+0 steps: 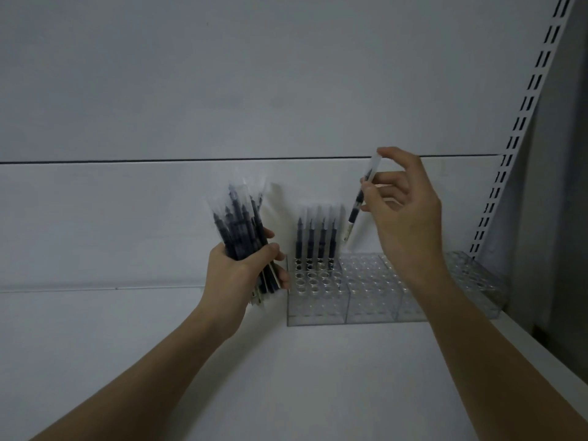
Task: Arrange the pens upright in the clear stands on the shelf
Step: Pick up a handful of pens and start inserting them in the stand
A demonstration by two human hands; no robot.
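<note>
Item: pens, dark-bodied, each in a clear sleeve or cap; fine detail is lost in the dim light.

Location, in three lots:
- Bundle of pens (241, 237), gripped upright in the left hand (237, 275) just left of the stands, fingers wrapped round the lower half.
- Single pen (359, 202), pinched between thumb and fingertips of the right hand (404, 211), tilted, lower end pointing down-left, above the far right corner of the leftmost stand and clear of it.
- Four standing pens (316, 241), upright in the far row of the leftmost stand (318, 300).

Holder: a row of clear stands (394, 297) with a grid of round holes, side by side at the far right of the white shelf (159, 361). Nearly all holes appear vacant. The right-hand units are partly hidden by the right forearm.

Handling, as judged: light, stiff, slender. The smooth plastic is likely slippery, so a loose bundle may slide or fan out. Best held mid-barrel or slightly above with a fingertip pinch, leaving the lower end free to find its hole. The stand looks light and may shift if a pen is jabbed in off-angle.

Step in hand, as judged: seating the single pen beside the four.
</note>
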